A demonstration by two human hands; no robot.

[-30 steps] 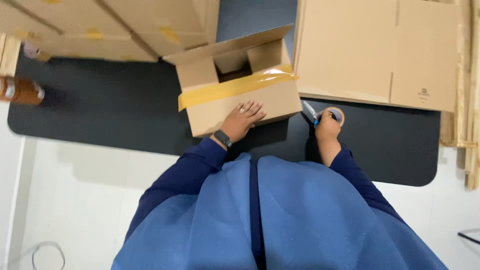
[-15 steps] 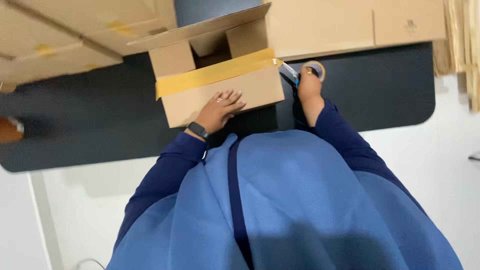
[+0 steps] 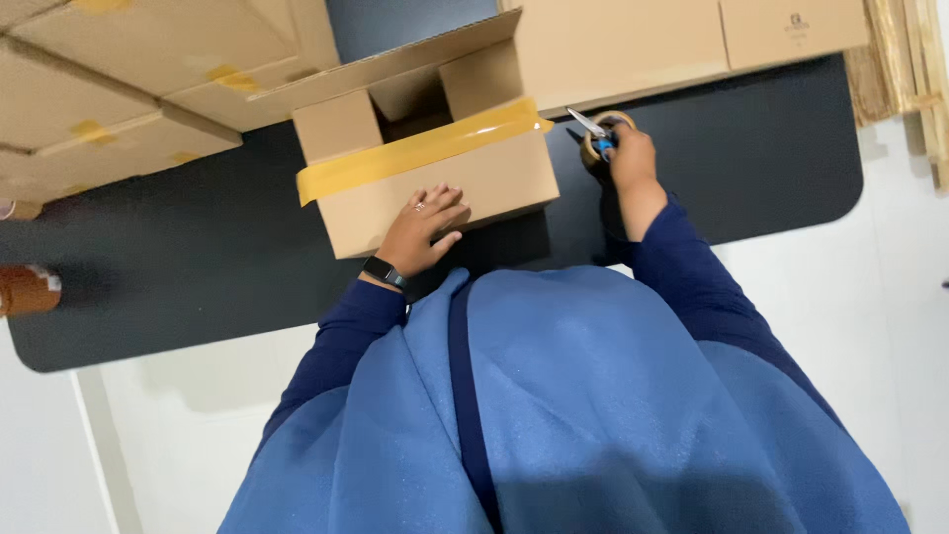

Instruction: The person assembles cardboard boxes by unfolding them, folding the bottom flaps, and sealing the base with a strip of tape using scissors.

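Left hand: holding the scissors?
No. The left hand lies flat on the box; the scissors are in the right hand.

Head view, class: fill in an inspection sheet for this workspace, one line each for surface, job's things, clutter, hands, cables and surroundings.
Surface: black table, dark top, mostly bare at its right end.
Job's things: open box with a yellow tape strip along its near edge; tape roll and scissors at its right corner.
Clutter: brown roll at the table's left edge; stacked boxes behind.
Hands: left hand flat on the box front; right hand has its grip on the scissors, beside the tape roll.
Cables: nothing seen.
Surroundings: white floor; flat cardboard and wooden strips at upper right.
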